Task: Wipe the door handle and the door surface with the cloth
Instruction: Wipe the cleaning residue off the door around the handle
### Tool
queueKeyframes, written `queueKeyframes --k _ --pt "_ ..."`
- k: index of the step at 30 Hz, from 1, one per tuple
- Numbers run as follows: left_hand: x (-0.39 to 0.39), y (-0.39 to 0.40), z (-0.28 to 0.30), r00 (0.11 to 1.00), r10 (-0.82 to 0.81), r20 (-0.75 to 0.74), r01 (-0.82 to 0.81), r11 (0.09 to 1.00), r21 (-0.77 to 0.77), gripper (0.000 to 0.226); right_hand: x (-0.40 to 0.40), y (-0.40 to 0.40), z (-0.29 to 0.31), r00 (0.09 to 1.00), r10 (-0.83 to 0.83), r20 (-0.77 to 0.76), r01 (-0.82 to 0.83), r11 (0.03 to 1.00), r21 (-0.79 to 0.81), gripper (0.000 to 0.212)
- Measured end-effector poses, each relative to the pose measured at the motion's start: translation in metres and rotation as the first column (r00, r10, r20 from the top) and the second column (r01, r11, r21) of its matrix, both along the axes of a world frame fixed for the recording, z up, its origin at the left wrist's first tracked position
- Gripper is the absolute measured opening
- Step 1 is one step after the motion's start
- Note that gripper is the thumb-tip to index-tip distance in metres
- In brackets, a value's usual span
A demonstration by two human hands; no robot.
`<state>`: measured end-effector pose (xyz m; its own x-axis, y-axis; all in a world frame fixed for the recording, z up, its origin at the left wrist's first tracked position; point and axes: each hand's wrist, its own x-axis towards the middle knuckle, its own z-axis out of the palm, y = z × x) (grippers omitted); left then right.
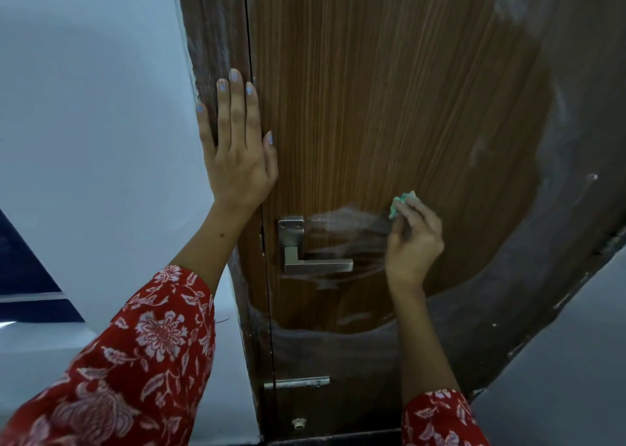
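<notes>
Red flowery sleeves (135, 354) are closest, at 7 and 5 o'clock. Up at 10 o'clock the left hand (237, 147) lies flat with straight fingers on the door frame (216, 38). At 3 o'clock the right hand (411, 242) pinches a green cloth (399, 203) against the brown door (389, 89), just right of the metal handle (316, 262).

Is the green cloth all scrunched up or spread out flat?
Scrunched up. The cloth is a small wad pinched in the right hand fingers against the door.
</notes>
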<state>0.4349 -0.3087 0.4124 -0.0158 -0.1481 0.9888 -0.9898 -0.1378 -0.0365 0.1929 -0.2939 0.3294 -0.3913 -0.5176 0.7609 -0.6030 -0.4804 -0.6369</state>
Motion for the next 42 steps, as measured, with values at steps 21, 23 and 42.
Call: queueKeyframes --k 21,23,42 --pt "0.0 -0.001 -0.001 1.0 -0.006 0.0 0.006 1.0 -0.017 0.055 -0.006 -0.005 -0.001 0.99 -0.027 0.138 0.02 0.999 0.05 0.02" --pt "0.0 -0.001 -0.001 1.0 -0.006 0.01 0.006 1.0 -0.022 0.055 -0.007 -0.008 0.006 0.941 -0.1 0.323 0.079 0.994 0.078 0.022" --pt "0.001 -0.002 -0.002 1.0 -0.008 0.013 0.009 1.0 -0.017 0.054 0.024 0.005 0.007 0.989 0.093 0.114 -0.09 0.996 -0.03 0.02"
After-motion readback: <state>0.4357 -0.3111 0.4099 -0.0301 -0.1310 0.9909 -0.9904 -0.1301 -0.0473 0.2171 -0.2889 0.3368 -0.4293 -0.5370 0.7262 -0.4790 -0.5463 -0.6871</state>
